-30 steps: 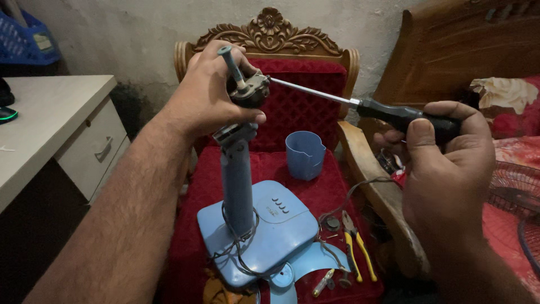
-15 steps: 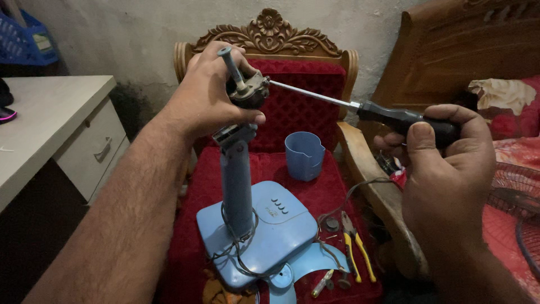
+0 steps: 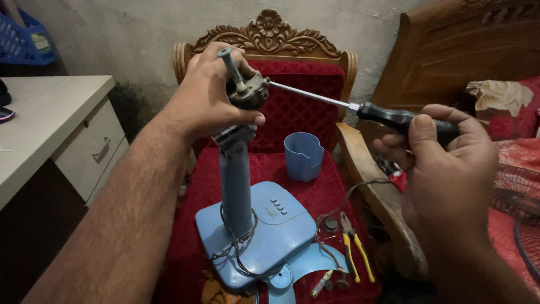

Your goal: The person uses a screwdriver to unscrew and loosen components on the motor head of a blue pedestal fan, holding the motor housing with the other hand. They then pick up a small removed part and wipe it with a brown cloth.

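Rough plastered wall stands behind a carved wooden chair (image 3: 270,36) with red velvet upholstery, and on its seat rests a blue fan base (image 3: 264,236) with an upright blue column. At the top of that column sits the small dark fan motor (image 3: 250,94), its shaft pointing up and to the left. The left hand (image 3: 208,95) is wrapped around the motor from the left side, fingers curled over the back and thumb underneath, holding it firmly above the column. A screwdriver (image 3: 360,107) comes in from the right, its metal tip touching the motor's right side and its black handle closed inside the right hand (image 3: 444,152), which sits well to the right of the motor and a little lower.

Behind the column, on the seat, stands 1 blue plastic cup (image 3: 302,156). Loose wires trail from the foot of the column over the base. Just right of the base lie yellow-handled pliers (image 3: 357,253) beside a few small parts, and a pale blue fan blade (image 3: 298,267) pokes out from under the base. A white cabinet (image 3: 67,135) with a drawer stands at the left, and a wooden bed frame (image 3: 461,50) rises at the right.
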`<state>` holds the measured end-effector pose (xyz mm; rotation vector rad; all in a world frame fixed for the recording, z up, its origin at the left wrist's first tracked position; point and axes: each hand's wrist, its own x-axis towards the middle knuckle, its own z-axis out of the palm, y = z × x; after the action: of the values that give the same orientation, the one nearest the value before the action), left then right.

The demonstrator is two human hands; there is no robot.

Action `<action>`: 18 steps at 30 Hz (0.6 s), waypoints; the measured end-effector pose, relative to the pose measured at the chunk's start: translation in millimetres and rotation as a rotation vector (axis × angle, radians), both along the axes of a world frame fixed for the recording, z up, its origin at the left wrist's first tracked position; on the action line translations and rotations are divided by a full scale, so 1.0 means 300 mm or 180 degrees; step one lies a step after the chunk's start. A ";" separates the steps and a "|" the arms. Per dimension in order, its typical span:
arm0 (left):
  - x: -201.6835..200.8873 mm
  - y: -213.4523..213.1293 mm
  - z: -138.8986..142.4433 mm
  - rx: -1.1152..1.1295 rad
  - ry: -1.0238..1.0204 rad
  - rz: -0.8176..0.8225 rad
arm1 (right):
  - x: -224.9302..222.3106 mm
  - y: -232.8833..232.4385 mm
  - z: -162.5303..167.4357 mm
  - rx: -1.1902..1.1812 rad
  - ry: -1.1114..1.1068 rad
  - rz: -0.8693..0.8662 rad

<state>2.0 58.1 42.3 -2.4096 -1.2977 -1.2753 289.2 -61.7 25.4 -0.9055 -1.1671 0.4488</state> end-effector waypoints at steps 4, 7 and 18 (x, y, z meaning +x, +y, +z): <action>0.003 0.000 -0.003 -0.0087 -0.0058 0.0026 | 0.010 0.019 -0.011 -0.0268 0.0508 0.0188; 0.001 -0.002 -0.002 -0.0050 -0.0053 -0.0015 | 0.006 0.019 -0.011 -0.0401 0.0733 0.0233; 0.005 -0.002 0.003 -0.0059 -0.0019 0.0039 | 0.045 -0.023 0.076 -0.0481 -0.1270 -0.0515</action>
<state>3.5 57.6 43.3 -2.4083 -1.3296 -1.2737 302.7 -68.7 48.1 -1.2499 -1.4201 0.2306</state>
